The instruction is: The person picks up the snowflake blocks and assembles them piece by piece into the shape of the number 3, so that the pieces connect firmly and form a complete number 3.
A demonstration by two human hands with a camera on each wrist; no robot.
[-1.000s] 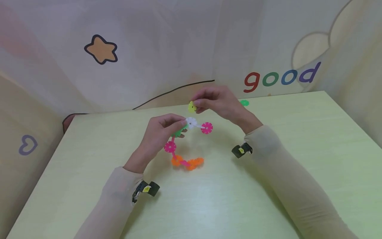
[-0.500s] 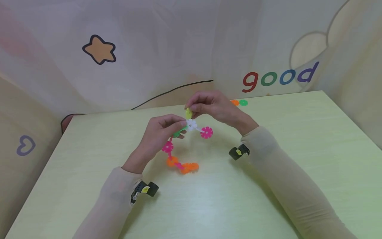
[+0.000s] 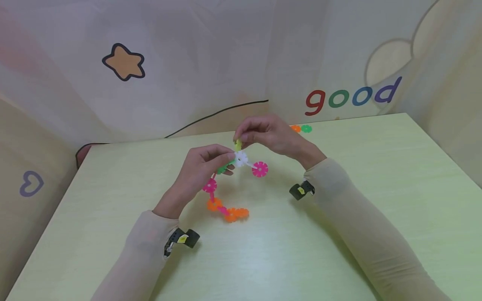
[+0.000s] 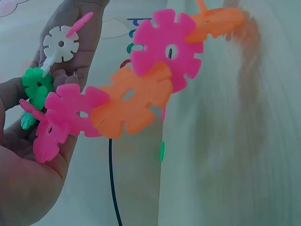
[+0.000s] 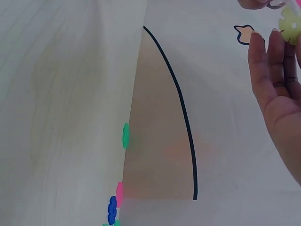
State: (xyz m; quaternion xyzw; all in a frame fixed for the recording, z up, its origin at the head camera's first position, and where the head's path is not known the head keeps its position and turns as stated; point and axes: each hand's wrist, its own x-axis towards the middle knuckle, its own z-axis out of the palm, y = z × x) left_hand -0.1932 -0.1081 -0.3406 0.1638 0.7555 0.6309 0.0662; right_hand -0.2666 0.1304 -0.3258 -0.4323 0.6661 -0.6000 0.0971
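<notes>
My left hand (image 3: 201,171) pinches a chain of interlocked notched plastic discs close to its upper end, at a green disc (image 3: 223,168) beside a white disc (image 3: 241,159). A pink disc (image 3: 260,169) sticks out to the right of the white one. Below the hand the chain hangs through another pink disc (image 3: 209,185) down to orange discs (image 3: 231,215). My right hand (image 3: 269,133) pinches a yellow disc (image 3: 238,145) right at the top edge of the white disc. In the right wrist view the yellow disc (image 5: 290,26) shows at the fingertips.
Loose orange (image 3: 295,128) and green (image 3: 306,128) discs lie at the table's back edge, behind the right wrist. In the right wrist view, a blue disc (image 5: 112,210) and a pink disc (image 5: 119,194) lie along that edge. A printed curtain rises behind the table (image 3: 357,175).
My right hand has moved down and left, bringing the yellow disc to the white disc's top edge. The chain's lower end has swung left and slightly down.
</notes>
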